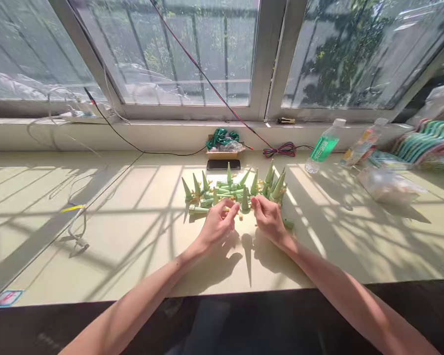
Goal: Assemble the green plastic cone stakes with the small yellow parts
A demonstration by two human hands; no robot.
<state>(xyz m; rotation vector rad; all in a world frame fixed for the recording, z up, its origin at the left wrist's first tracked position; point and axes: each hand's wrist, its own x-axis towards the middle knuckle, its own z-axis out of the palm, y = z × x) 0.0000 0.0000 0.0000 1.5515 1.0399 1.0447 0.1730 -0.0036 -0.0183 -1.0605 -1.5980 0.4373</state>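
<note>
My left hand (pixel 220 219) is closed in a pinch at the near side of a cluster of pale green cone-shaped pieces (pixel 245 199). What its fingertips hold, if anything, is too small to make out. A small orange bit (pixel 240 216) shows just beside those fingertips. Opposite, my right hand (pixel 269 217) is closed, thumb against curled fingers; whatever is inside is hidden. Between the two hands one green cone stands upright. Other cones stand around it, and some green pieces with a wider end (pixel 198 209) lie on their sides among small orange parts.
Behind the cones lie a dark phone (pixel 224 164) and a small box (pixel 225 148) with green stuff. A coiled cable (pixel 281 150) and a green-labelled bottle (pixel 321 150) stand right of it, with another bottle (pixel 364 143) and a plastic bag (pixel 388 185). Wires cross the table (pixel 133 256) at left.
</note>
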